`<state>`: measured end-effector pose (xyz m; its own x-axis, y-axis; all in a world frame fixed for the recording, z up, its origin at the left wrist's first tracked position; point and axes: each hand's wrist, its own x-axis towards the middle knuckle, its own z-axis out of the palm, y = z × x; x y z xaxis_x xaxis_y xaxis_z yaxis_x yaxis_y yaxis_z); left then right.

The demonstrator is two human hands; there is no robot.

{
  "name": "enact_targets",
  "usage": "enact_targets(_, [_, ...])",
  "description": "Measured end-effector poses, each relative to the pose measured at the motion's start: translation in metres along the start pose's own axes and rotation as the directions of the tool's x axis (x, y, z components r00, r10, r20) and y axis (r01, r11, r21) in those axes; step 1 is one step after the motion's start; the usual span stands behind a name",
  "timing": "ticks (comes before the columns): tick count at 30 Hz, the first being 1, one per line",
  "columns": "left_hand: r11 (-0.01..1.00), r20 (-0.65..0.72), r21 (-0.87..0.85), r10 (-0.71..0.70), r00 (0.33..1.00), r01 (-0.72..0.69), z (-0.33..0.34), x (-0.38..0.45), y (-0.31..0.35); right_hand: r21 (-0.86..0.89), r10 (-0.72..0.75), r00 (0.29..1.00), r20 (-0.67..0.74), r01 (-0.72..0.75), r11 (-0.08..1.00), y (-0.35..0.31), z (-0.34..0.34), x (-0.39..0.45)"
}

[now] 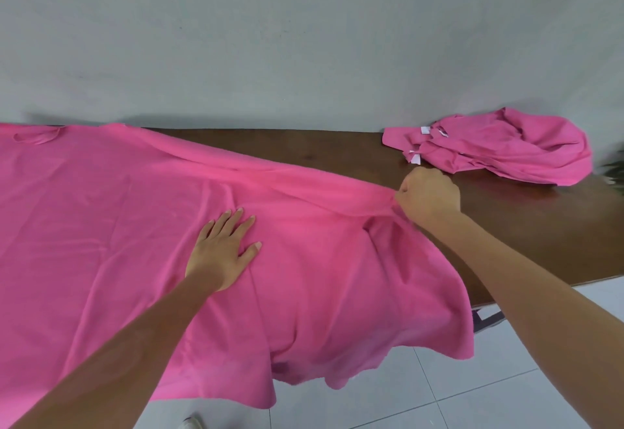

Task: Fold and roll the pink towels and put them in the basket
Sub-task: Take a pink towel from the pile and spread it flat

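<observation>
A large pink towel (118, 226) is spread over the left and middle of the dark wooden table (337, 148), with its near edge hanging over the table's front. My left hand (224, 249) presses flat on it, fingers straight. My right hand (427, 194) grips a bunched edge of the same towel at its right side, pulling a taut ridge across the cloth. A crumpled heap of more pink towels (499, 147) with white labels lies at the table's far right. No basket is in view.
A grey wall (304, 40) rises directly behind the table. White floor tiles (472, 395) show below the table's front right corner. Something green (616, 168) sits blurred at the right edge.
</observation>
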<state>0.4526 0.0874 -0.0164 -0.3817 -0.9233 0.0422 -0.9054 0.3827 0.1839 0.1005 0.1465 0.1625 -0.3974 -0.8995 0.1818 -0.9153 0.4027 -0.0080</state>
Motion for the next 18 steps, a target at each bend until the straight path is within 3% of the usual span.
enact_targets(3, [1.000, 0.003, 0.002, 0.007, 1.000, -0.007, -0.001, 0.000, 0.001, 0.064, 0.061, 0.998, -0.021, -0.060, 0.996, 0.017, -0.005, 0.013])
enact_targets(8, [1.000, 0.004, 0.007, 0.012, 1.000, -0.012, 0.000, -0.001, 0.000, 0.012, 0.038, 0.994, -0.102, -0.037, 0.999, 0.019, -0.022, 0.035])
enact_targets(15, [1.000, -0.018, -0.019, 0.010, 1.000, -0.010, -0.001, -0.001, 0.000, -0.065, 0.015, 0.912, -0.411, -0.046, 0.997, 0.020, -0.068, 0.065])
enact_targets(17, [0.999, -0.025, -0.029, 0.013, 1.000, -0.014, -0.001, -0.001, 0.000, -0.072, -0.065, 0.889, -0.453, 0.035, 0.997, 0.010, -0.074, 0.056])
enact_targets(18, [0.999, -0.030, -0.034, 0.016, 0.999, -0.017, -0.001, -0.001, -0.001, -0.028, -0.162, 0.914, -0.372, 0.163, 0.986, 0.004, -0.073, 0.047])
